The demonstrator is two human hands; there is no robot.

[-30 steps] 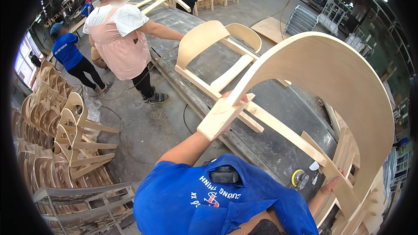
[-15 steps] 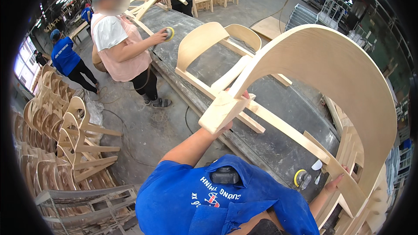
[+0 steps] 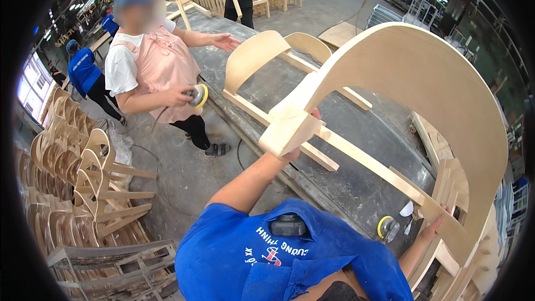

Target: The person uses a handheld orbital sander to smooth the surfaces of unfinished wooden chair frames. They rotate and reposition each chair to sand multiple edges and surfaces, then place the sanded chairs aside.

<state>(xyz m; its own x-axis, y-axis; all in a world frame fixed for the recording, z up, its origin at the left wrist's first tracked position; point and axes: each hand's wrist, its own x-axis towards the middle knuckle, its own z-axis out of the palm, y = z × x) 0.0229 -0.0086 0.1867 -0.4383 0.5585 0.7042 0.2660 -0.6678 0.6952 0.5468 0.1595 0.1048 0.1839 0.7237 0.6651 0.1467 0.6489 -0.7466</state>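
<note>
I hold up a pale wooden chair frame [image 3: 429,72] with a wide curved backrest, tilted above the grey worktable [image 3: 356,170]. My left hand [image 3: 292,154] grips the frame's left end, by a block-like leg joint that hides most of the palm; fingertips show behind the wood. My right hand [image 3: 432,227] is closed round the lower right end of the curved back, thumb side showing. Beyond my left hand, a second curved chair frame [image 3: 251,58] lies on the table. A sander with a yellow-edged pad [image 3: 385,227] rests near my right forearm.
A co-worker in a pink apron [image 3: 161,69] stands across at the left, holding a sander [image 3: 198,96], other hand open. Stacked chair frames [image 3: 100,178] fill the floor at left. Wooden parts [image 3: 446,189] lie beyond the table's right end. A hose [image 3: 159,173] crosses the floor.
The co-worker has turned toward the table, lowered the sander and stretched out an open hand. Behind, a wooden frame has been raised upright. My held frame has shifted only slightly.
</note>
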